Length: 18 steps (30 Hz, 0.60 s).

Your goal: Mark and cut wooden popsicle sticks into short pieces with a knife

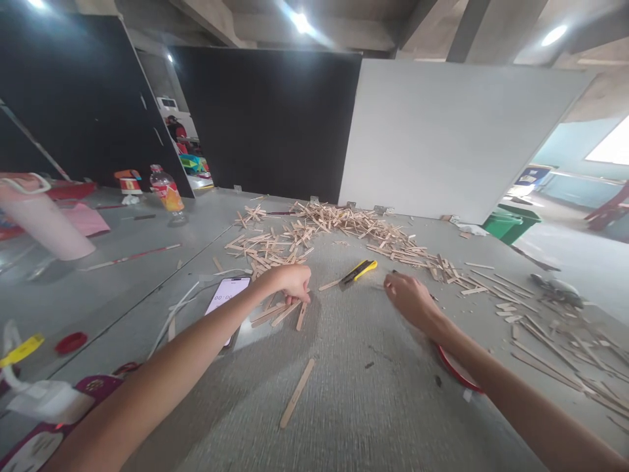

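Observation:
My left hand (295, 283) reaches down to the table with its fingers pinched at the top end of a wooden craft stick (301, 318). More craft sticks (273, 314) lie fanned out just beside those fingers. On the right, my right hand (410, 298) rests low over the table, fingers curled together; whatever they hold, if anything, is hidden. Between the hands and slightly beyond them lies a yellow and black utility knife (361, 271), close to the end of another stick (329, 285). A single craft stick (297, 393) lies apart, nearer to me.
A heap of craft sticks (344, 219) spreads along the back, with scattered pieces (545, 341) at right. A phone (228, 295) lies under my left forearm. Left are a drink bottle (167, 191), a pink tumbler (46, 219) and a power strip (93, 387). A red-rimmed object (455, 370) is beneath my right forearm.

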{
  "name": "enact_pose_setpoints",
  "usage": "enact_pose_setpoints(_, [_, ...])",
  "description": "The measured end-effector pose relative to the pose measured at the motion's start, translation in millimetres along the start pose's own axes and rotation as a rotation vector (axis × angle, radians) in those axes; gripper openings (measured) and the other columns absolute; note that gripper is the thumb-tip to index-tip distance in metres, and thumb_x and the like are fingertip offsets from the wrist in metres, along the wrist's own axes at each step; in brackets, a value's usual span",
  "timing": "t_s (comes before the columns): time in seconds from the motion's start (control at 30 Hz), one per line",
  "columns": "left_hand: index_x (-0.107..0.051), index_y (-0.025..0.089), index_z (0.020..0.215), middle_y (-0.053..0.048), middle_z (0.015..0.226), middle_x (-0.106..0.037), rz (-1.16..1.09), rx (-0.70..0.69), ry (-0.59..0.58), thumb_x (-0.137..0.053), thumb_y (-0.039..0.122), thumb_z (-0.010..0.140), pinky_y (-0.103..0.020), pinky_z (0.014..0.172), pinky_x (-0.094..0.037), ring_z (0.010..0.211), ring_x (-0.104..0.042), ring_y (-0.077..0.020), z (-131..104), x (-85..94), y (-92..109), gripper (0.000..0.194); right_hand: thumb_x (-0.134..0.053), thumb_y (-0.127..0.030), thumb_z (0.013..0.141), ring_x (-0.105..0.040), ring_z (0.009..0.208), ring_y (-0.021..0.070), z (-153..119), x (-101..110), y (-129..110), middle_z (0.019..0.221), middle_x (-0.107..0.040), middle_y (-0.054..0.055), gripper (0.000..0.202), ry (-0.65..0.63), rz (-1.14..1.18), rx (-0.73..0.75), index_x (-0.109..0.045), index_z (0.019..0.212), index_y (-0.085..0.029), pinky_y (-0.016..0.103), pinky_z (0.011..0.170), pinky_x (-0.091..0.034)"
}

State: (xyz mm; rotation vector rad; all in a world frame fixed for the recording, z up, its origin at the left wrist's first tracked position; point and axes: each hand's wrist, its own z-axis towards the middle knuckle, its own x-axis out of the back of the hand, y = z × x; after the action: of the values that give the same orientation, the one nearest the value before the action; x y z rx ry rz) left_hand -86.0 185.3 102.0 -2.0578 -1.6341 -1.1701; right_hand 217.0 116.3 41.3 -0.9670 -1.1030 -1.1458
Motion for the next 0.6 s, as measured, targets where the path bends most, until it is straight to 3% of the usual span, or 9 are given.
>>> enact_pose_setpoints(0.13, [-0.062, 0.017, 0.130, -0.010, 0.130, -0.064, 0.008, 0.004, 0.006, -0.066, 0.038, 0.100, -0.046, 0.092, -0.058, 0.109, -0.067, -0.0251, 3, -5.6, 6, 0.037, -0.050, -0.010, 0.102, -0.066, 0.085, 0.0200, -39, 12, -57, 0.093, -0.073, 0.007, 0.024, -0.053, 0.059, 0.264, -0.069, 0.090, -0.018, 0.031, 0.082, -0.044])
enact_pose_setpoints(0.2, [-0.062, 0.017, 0.130, -0.010, 0.130, -0.064, 0.009, 0.002, 0.012, -0.066, 0.038, 0.099, -0.046, 0.092, -0.058, 0.109, -0.067, -0.0254, 5, -8.2, 8, 0.037, -0.056, -0.013, 0.102, -0.066, 0.085, 0.0176, -52, 15, -81, 0.093, -0.072, 0.004, 0.019, -0.102, 0.094, 0.374, -0.068, 0.089, -0.020, 0.027, 0.080, -0.045])
enact_pose_setpoints(0.3, [-0.062, 0.017, 0.130, -0.010, 0.130, -0.064, 0.003, -0.013, 0.016, -0.066, 0.038, 0.099, -0.046, 0.091, -0.058, 0.109, -0.067, -0.0254, 5, -10.1, 9, 0.037, -0.056, -0.014, 0.103, -0.066, 0.088, 0.0171, -48, 14, -93, 0.095, -0.072, 0.003, 0.020, -0.130, 0.093, 0.397, -0.069, 0.090, -0.020, 0.027, 0.081, -0.045])
enact_pose_setpoints(0.37, [-0.062, 0.018, 0.130, -0.010, 0.130, -0.064, -0.005, -0.026, 0.022, -0.066, 0.038, 0.099, -0.046, 0.091, -0.059, 0.109, -0.067, -0.0251, 4, -10.3, 9, 0.037, -0.054, -0.011, 0.103, -0.067, 0.089, 0.0187, -31, 9, -83, 0.095, -0.073, 0.006, 0.022, -0.122, 0.056, 0.314, -0.071, 0.090, -0.017, 0.030, 0.084, -0.046])
enact_pose_setpoints(0.47, [-0.062, 0.018, 0.130, -0.010, 0.130, -0.064, -0.020, -0.048, 0.043, -0.066, 0.038, 0.099, -0.046, 0.091, -0.059, 0.109, -0.067, -0.0251, 2, -10.3, 8, 0.037, -0.055, -0.008, 0.101, -0.069, 0.089, 0.0194, 4, 0, -46, 0.094, -0.073, 0.007, 0.021, -0.111, -0.009, 0.144, -0.071, 0.088, -0.013, 0.034, 0.085, -0.050])
enact_pose_setpoints(0.53, [-0.062, 0.018, 0.130, -0.010, 0.130, -0.064, -0.032, -0.068, 0.055, -0.066, 0.038, 0.099, -0.046, 0.091, -0.059, 0.109, -0.067, -0.0253, 0, -9.9, 6, 0.037, -0.062, -0.021, 0.102, -0.069, 0.090, 0.0189, 22, -4, -18, 0.098, -0.072, 0.004, 0.012, -0.114, -0.047, 0.034, -0.070, 0.095, -0.015, 0.037, 0.084, -0.055])
enact_pose_setpoints(0.6, [-0.062, 0.018, 0.130, -0.010, 0.131, -0.064, -0.048, -0.093, 0.056, -0.066, 0.038, 0.099, -0.046, 0.091, -0.059, 0.109, -0.066, -0.0256, 0, -9.0, 5, 0.037, -0.065, -0.030, 0.101, -0.069, 0.093, 0.0193, 33, -6, 6, 0.103, -0.072, 0.004, 0.015, -0.126, -0.077, -0.058, -0.070, 0.100, -0.016, 0.039, 0.086, -0.057])
